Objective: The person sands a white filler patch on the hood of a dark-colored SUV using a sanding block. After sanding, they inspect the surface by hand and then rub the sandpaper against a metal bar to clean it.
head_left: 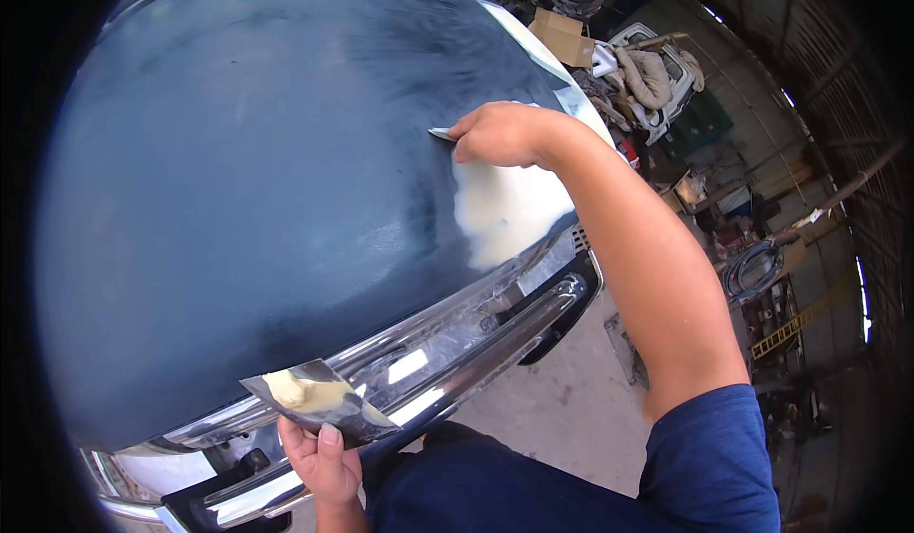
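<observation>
We operate with 2 hands, both loaded. In the right hand (pixel 505 136) we hold a thin spreader (pixel 441 134), fingers pinched narrowly around it; a short metallic section projects left of the fingertips, and the hand covers the remainder. The spreader is positioned over the dark blue-grey hood (pixel 238 171). Directly below and to the right of this hand, a cream filler patch (pixel 509 219) covers the hood's front corner; our wrist hides part of it.

In the left hand (pixel 327 462) we grip a flat plate (pixel 367 425) at its near edge, thumb and fingers drawn close. The plate carries a mound of cream paste (pixel 290 390) forward of the thumb. To the right of the left hand runs the chrome bumper (pixel 466 357).

Well to the right of the right hand we see a cardboard box (pixel 562 38), a coiled hose (pixel 752 271) and a yellow ladder (pixel 792 331).
</observation>
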Tool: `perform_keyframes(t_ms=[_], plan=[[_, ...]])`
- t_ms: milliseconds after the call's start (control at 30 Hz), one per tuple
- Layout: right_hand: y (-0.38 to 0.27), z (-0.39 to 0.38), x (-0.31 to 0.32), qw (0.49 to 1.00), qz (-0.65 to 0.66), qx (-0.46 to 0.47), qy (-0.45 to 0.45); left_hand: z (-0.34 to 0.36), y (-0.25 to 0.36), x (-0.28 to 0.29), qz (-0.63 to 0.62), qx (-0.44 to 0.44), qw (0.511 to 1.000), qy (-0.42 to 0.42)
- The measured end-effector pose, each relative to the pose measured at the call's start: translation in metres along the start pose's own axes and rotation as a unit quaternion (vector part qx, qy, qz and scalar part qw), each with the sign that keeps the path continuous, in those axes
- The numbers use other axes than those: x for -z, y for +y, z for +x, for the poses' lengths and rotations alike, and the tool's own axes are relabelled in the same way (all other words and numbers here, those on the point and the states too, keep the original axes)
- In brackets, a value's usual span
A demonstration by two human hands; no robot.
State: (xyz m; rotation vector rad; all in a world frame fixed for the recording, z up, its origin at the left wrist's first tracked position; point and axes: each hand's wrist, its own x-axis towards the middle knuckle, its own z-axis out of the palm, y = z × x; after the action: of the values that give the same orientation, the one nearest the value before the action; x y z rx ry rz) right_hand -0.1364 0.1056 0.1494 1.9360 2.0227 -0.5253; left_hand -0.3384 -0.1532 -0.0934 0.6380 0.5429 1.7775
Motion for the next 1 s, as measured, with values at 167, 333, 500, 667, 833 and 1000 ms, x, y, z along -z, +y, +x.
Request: perform_keyframes(t_ms=[167,333,500,667,833,1000], plan=[[-0.005,-0.01,-0.006,0.999,0.048,-0.006,-0.013,-0.001,-0.001,0.002,0.005,0.007,1.0,-0.004],[-0.002,-0.017,-0.021,0.999,-0.008,0.037,0.003,-0.001,0.0,0.001,0.005,0.005,1.0,-0.017],[0.001,-0.031,-0.037,0.999,-0.014,0.033,0.005,-0.001,-0.002,0.003,-0.003,0.008,1.0,-0.028],[0.003,-0.047,-0.058,0.996,-0.038,0.039,0.07,0.0,-0.002,0.007,0.014,0.001,0.999,-0.037],[0.011,-0.062,-0.083,0.993,-0.04,0.041,0.103,0.001,0.0,0.001,0.009,0.012,1.0,-0.023],[0.018,-0.077,-0.108,0.986,-0.027,0.06,0.152,0.002,-0.001,0.003,0.016,-0.004,0.999,-0.04]])
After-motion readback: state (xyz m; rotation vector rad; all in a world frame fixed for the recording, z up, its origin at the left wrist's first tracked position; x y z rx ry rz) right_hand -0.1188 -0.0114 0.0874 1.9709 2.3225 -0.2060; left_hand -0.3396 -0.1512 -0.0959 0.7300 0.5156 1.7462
